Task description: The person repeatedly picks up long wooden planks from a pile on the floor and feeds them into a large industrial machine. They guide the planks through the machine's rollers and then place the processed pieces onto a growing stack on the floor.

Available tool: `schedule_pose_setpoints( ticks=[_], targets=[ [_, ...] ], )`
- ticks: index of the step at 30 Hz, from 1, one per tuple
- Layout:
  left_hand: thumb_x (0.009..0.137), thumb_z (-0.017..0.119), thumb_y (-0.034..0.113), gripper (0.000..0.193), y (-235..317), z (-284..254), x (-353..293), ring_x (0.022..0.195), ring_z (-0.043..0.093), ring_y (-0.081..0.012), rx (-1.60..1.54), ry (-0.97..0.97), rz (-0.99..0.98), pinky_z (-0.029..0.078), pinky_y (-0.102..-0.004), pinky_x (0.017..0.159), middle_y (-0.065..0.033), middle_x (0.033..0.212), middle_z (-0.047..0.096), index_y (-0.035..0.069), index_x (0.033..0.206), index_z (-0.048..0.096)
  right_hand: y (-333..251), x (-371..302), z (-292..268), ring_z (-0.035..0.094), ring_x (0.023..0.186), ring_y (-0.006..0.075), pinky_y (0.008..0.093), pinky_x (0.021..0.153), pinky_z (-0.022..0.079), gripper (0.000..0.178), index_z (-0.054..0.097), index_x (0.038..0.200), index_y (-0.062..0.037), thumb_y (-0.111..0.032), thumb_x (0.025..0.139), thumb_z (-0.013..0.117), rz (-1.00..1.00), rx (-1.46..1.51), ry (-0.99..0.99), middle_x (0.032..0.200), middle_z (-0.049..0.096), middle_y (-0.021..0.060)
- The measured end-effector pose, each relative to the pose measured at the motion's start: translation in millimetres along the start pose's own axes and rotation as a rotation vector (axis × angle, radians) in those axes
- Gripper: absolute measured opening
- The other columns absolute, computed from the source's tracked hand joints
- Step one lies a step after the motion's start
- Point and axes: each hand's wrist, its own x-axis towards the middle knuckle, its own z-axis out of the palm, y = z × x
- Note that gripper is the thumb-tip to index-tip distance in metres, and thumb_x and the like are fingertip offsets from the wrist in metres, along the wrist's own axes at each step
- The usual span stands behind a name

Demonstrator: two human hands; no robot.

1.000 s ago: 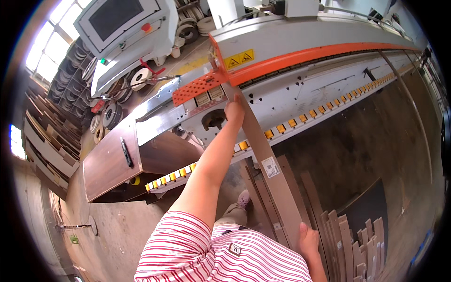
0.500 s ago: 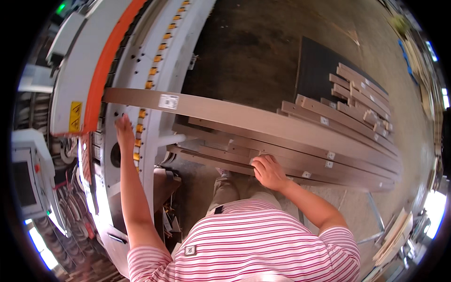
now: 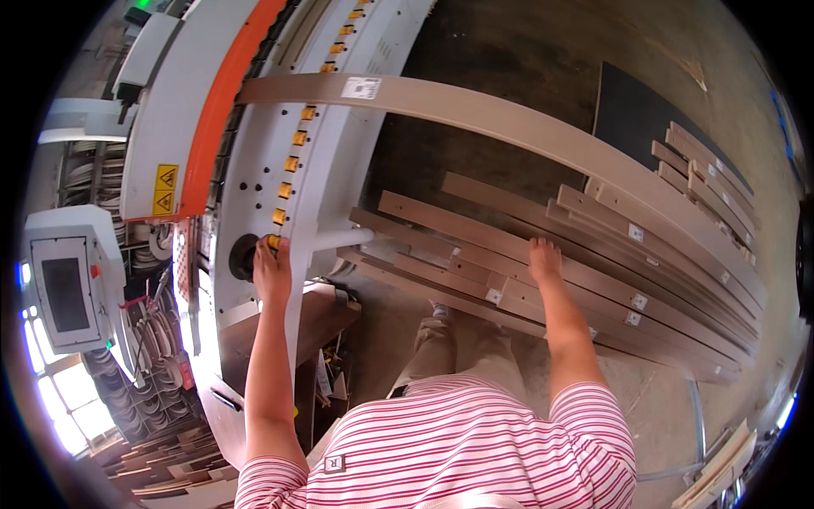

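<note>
A long brown board [image 3: 500,114], with a white label near its left end, lies across the rail of a white and orange machine [image 3: 225,102]. Its left end goes in under the orange edge, and neither hand touches it. My left hand [image 3: 273,270] rests on the rail by the nearest yellow roller [image 3: 279,217], beside a round black opening, its fingers stretched out and holding nothing visible. My right hand [image 3: 545,259] is over the stacked brown boards [image 3: 475,233], fingers bent down at the edge of one. Its fingertips are partly hidden.
A control panel with a dark screen [image 3: 65,293] stands at the left. More cut strips [image 3: 708,182] lie on a black sheet [image 3: 632,119] at the far right. A white bar [image 3: 339,240] juts from the machine toward the stack. Coiled edging strips [image 3: 140,373] hang at the lower left.
The labelled board has moved away from me along the rail. My left hand has come back toward me, and my right hand has reached farther over the stack. The view has shifted.
</note>
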Motion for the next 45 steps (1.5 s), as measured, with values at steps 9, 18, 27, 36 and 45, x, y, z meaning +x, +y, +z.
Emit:
schedule_pose_setpoints(
  ticks=[9,18,27,36,45],
  targets=[
    [0.101,0.047,0.034,0.035,-9.3,-9.7,-9.7,0.098,0.06,-0.0227,-0.559,0.136,-0.136,0.045,-0.0357,0.086,-0.0126,0.106,0.063,0.003,0.114,0.053,10.5,-131.4,-162.9,0.052,0.113,0.0374,0.0442,0.095,0.046,0.064,0.053,0.118,-0.0013,-0.023,0.062,0.074,-0.199,0.273,-0.039,0.121,0.054,0.0212],
    [0.097,0.056,0.034,0.031,83.5,-37.8,-97.3,0.098,0.06,-0.0211,-1.893,0.104,-0.537,0.045,-0.0379,0.091,-0.0054,0.1,0.063,0.007,0.112,0.053,-47.5,-219.6,-258.8,0.058,0.099,0.0375,0.0449,0.083,0.049,0.064,0.056,0.11,0.0003,-0.03,0.056,0.075,-0.419,0.401,0.082,0.106,0.057,0.0191],
    [0.086,0.071,0.032,0.044,-40.2,-54.1,-43.4,0.081,0.066,-0.0241,-1.436,0.495,-0.737,0.053,-0.0365,0.07,-0.0114,0.091,0.065,-0.003,0.108,0.056,31.0,-221.6,-169.6,0.065,0.095,0.0336,0.0431,0.081,0.049,0.081,0.065,0.106,0.0058,-0.07,0.078,0.059,-0.164,0.422,-0.691,0.1,0.067,0.0244],
    [0.069,0.072,0.066,0.097,-96.4,-22.4,20.2,0.11,0.059,-0.0425,-0.62,0.388,-1.085,0.048,-0.0432,0.093,-0.0313,0.115,0.06,-0.015,0.117,0.046,20.8,-253.5,-161.4,0.063,0.077,0.0448,0.0512,0.066,0.047,0.074,0.06,0.078,0.0008,-0.072,0.084,0.046,-0.254,0.347,-0.243,0.076,0.065,0.0256],
    [0.068,0.075,0.057,0.091,-88.1,-24.4,37.3,0.11,0.061,-0.0372,-0.611,0.316,-1.086,0.048,-0.0399,0.092,-0.0264,0.118,0.061,-0.013,0.121,0.05,-70.5,-260.5,-221.0,0.064,0.07,0.0447,0.0517,0.062,0.049,0.075,0.06,0.077,-0.0009,-0.071,0.089,0.037,-0.281,0.25,-0.232,0.066,0.063,0.0239]
  ],
)
